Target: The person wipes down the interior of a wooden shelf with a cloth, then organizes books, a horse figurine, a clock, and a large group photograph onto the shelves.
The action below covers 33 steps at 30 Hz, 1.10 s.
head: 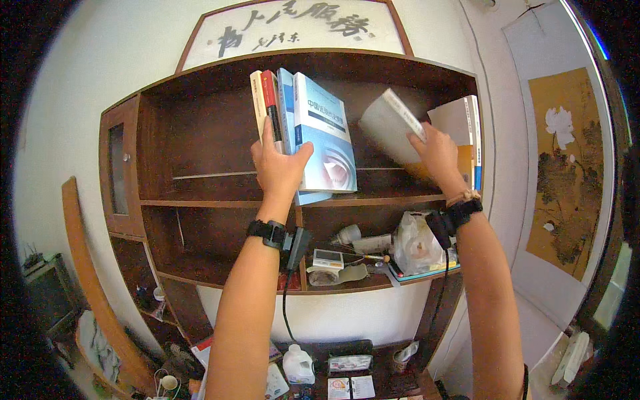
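My left hand (281, 167) grips a row of upright books at the middle of the upper shelf (210, 130). The row has a cream paperback (257, 97), a red-and-black book (270, 100), a light blue book (286, 95) and, outermost, a blue-and-white paperback (326, 135) with printed Chinese characters. To the right, my right hand (439, 155) is closed around the spine end of a pale paperback (387, 125), tilted and blurred. Beyond it, books (472, 142) stand against the shelf's right wall, partly hidden by that hand.
Below, a compartment holds a plastic bag (417, 245), a white device with a display (328, 259) and a light bulb (348, 234). A framed calligraphy panel (300, 30) stands above the cabinet. On the desk are a white jug (298, 365) and a notebook (362, 386). Cables hang from both wrist straps.
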Each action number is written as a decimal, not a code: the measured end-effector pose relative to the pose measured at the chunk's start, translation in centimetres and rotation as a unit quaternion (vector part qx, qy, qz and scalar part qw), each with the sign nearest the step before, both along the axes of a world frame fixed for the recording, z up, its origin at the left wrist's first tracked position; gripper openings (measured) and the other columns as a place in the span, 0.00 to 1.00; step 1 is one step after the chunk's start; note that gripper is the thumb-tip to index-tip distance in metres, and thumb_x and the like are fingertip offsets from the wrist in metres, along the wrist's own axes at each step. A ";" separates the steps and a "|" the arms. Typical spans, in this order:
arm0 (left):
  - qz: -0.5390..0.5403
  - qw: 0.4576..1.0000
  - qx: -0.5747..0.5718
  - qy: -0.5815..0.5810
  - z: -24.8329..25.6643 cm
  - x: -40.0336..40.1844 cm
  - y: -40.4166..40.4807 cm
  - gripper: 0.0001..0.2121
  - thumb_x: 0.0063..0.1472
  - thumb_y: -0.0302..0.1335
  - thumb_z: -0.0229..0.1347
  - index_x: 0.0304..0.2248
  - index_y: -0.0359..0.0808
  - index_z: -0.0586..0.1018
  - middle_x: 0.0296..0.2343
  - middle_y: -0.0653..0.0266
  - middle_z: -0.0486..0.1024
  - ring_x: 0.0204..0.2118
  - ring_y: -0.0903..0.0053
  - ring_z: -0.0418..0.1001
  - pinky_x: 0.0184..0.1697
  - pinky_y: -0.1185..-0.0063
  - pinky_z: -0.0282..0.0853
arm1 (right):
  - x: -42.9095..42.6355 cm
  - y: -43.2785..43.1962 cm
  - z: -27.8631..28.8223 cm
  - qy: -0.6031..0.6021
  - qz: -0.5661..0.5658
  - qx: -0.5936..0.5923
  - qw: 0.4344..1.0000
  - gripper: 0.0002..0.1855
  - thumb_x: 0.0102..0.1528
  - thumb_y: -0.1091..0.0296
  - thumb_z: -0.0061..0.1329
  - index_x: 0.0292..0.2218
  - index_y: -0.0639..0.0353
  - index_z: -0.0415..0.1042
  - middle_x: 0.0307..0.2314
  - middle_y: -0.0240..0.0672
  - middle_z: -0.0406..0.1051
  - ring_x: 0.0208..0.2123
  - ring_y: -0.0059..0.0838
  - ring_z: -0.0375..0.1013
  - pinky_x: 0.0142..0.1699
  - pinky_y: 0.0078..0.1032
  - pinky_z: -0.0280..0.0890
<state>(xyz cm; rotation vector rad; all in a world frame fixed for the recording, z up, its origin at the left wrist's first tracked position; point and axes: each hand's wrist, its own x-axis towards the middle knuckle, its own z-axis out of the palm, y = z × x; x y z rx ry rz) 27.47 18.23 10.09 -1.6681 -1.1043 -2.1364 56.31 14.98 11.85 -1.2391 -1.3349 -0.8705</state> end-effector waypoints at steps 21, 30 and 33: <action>-0.475 0.873 -0.113 0.016 -2.6 -4.2 1.1 0.36 0.52 0.40 0.60 0.55 0.35 0.55 0.47 0.55 0.65 0.50 0.71 0.65 0.52 0.76 0.61 | -15.5 2.7 -1.0 0.063 0.494 0.000 0.867 0.36 0.49 0.47 0.52 0.49 0.68 0.61 0.39 0.52 0.69 0.42 0.43 0.70 0.48 0.31 0.63; -0.494 0.868 -0.044 0.030 -3.8 -0.3 -0.5 0.28 0.53 0.22 0.57 0.51 0.36 0.57 0.45 0.62 0.66 0.47 0.74 0.66 0.51 0.75 0.63 | -15.1 -1.0 -2.2 0.051 0.514 0.003 0.856 0.45 0.46 0.54 0.56 0.55 0.71 0.49 0.47 0.50 0.62 0.48 0.35 0.64 0.52 0.27 0.59; -0.545 0.837 -0.018 0.051 -3.7 0.4 -0.7 0.30 0.52 0.21 0.57 0.52 0.36 0.55 0.45 0.61 0.66 0.48 0.74 0.65 0.51 0.75 0.62 | -14.3 -2.0 -2.5 0.055 0.530 -0.003 0.846 0.44 0.46 0.57 0.57 0.54 0.73 0.49 0.48 0.53 0.61 0.50 0.37 0.62 0.54 0.28 0.57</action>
